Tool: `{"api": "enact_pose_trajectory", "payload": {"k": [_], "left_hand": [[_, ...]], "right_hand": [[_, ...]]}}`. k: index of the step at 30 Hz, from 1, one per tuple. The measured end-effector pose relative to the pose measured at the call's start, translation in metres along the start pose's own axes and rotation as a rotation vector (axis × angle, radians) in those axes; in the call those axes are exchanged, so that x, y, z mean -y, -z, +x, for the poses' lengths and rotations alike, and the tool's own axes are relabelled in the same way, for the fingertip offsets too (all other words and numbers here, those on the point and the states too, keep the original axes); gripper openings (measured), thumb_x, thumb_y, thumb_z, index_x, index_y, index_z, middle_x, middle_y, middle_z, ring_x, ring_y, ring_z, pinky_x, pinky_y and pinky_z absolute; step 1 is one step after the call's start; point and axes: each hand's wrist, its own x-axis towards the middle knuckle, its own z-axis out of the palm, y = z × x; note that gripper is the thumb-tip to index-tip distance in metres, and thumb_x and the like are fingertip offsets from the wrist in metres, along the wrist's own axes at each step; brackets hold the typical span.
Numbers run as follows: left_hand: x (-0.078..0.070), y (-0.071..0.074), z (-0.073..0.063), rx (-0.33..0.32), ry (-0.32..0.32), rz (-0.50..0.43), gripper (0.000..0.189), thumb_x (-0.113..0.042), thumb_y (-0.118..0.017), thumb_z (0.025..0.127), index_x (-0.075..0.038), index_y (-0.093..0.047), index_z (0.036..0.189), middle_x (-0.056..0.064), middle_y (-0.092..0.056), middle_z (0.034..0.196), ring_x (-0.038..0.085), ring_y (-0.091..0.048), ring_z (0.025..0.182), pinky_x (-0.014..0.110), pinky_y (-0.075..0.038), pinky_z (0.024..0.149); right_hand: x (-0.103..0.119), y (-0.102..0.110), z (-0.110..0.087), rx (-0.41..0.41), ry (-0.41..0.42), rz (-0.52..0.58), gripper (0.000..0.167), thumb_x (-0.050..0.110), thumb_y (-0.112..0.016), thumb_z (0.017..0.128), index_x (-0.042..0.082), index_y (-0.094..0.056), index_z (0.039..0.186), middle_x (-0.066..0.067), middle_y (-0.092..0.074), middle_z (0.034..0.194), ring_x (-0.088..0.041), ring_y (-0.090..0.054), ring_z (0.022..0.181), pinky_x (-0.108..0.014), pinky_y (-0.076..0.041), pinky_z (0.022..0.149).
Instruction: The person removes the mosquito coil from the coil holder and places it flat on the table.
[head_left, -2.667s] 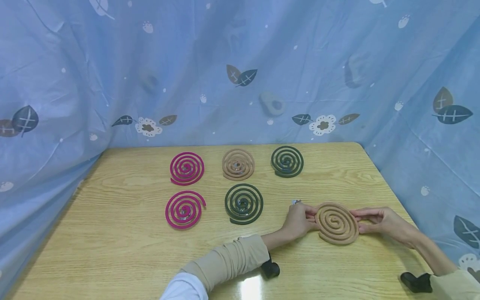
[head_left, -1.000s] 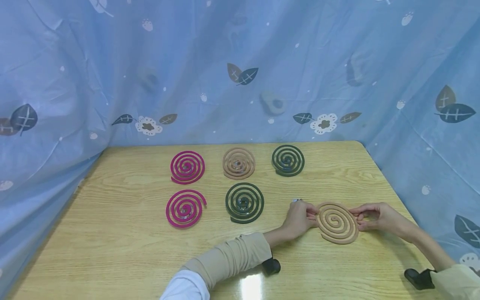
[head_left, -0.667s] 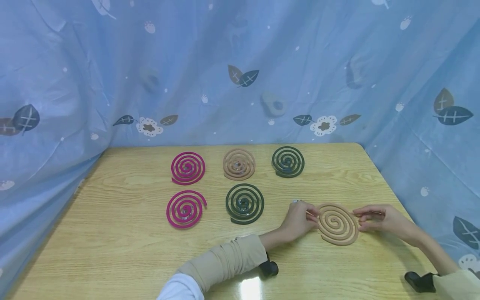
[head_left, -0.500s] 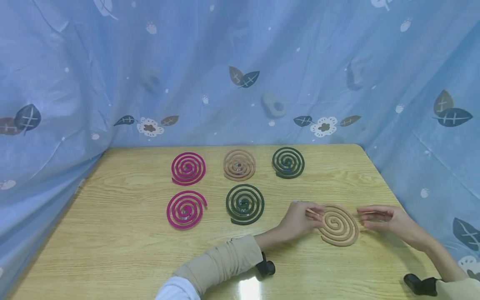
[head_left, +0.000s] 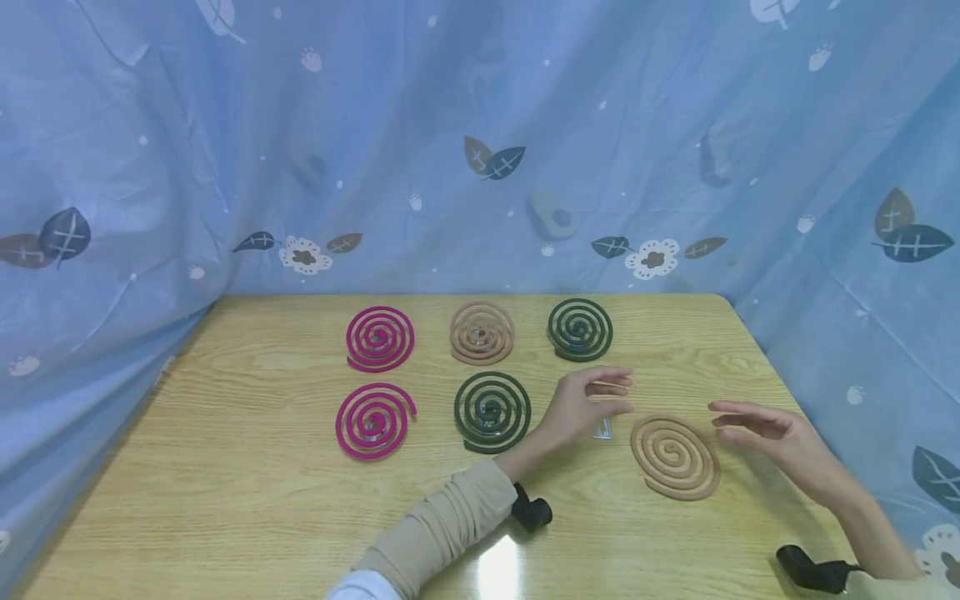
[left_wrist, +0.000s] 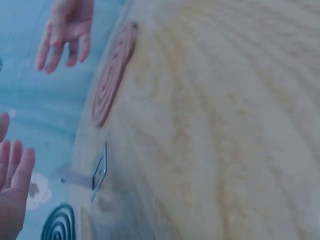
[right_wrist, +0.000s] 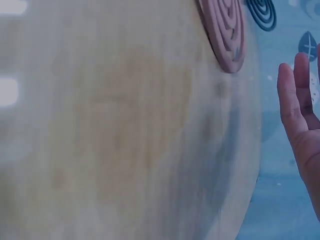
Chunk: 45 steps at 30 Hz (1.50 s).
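Observation:
A tan mosquito coil lies flat at the right of the table, between my two hands and touched by neither. My left hand hovers up and left of it with fingers extended, holding nothing. Close below those fingers is a small metal coil stand, also visible in the left wrist view as a thin bent stand. Off the coil's right side my right hand is raised, its fingers spread and holding nothing. The right wrist view shows the coil's edge apart from the right fingers.
Behind lie a magenta coil, a tan coil and a dark green coil, with metal pieces at their centres. Nearer are another magenta coil and another green one. A blue curtain borders the table.
Both hands have let go of the tan coil, which stays on the table. My left hand has moved up and left, uncovering the metal stand; the right has drawn away to the right.

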Motion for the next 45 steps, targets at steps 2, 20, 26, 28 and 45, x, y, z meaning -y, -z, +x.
{"api": "enact_pose_trajectory", "payload": {"k": [2,20,26,28,45], "left_hand": [[0.0,0.005,0.003,-0.024,0.014,-0.006,0.042,0.001,-0.072,0.082,-0.001,-0.062,0.123,0.015,-0.067,0.114,0.029,-0.065,0.103,0.018,-0.056,0.079],[0.009,0.038,0.047,-0.247,-0.028,0.102,0.037,0.005,-0.07,0.083,0.005,-0.062,0.119,0.021,-0.064,0.117,0.037,-0.062,0.106,0.028,-0.055,0.089],[0.012,0.046,0.052,-0.323,0.015,0.099,0.036,0.003,-0.069,0.085,0.005,-0.062,0.12,0.018,-0.063,0.123,0.035,-0.056,0.117,0.038,-0.048,0.101],[0.011,0.047,0.054,-0.367,0.045,0.106,0.037,0.004,-0.069,0.084,0.005,-0.062,0.121,0.017,-0.062,0.124,0.033,-0.055,0.118,0.038,-0.047,0.102],[0.012,0.052,0.07,-0.483,0.137,0.188,0.042,0.008,-0.068,0.084,0.002,-0.061,0.125,0.013,-0.058,0.131,0.028,-0.049,0.127,0.033,-0.044,0.105]], "right_hand": [[-0.001,0.0,0.006,0.004,0.02,0.001,0.037,-0.002,-0.056,0.094,-0.006,-0.052,0.131,0.003,-0.065,0.123,-0.004,-0.063,0.104,-0.012,-0.049,0.084],[-0.001,-0.008,0.071,0.122,0.06,0.213,0.041,0.0,-0.053,0.096,-0.006,-0.047,0.136,0.007,-0.059,0.13,-0.008,-0.06,0.112,-0.025,-0.052,0.092],[0.002,-0.012,0.092,0.168,0.056,0.263,0.042,0.001,-0.054,0.096,-0.006,-0.046,0.137,0.011,-0.059,0.129,-0.011,-0.06,0.113,-0.026,-0.052,0.093],[0.003,-0.013,0.099,0.182,0.048,0.273,0.043,0.001,-0.055,0.096,-0.007,-0.045,0.138,0.009,-0.058,0.131,-0.012,-0.059,0.114,-0.028,-0.052,0.094],[-0.001,-0.018,0.157,0.223,-0.072,0.398,0.051,-0.001,-0.056,0.095,-0.012,-0.035,0.141,0.01,-0.057,0.129,-0.01,-0.058,0.115,-0.032,-0.048,0.099]]}}
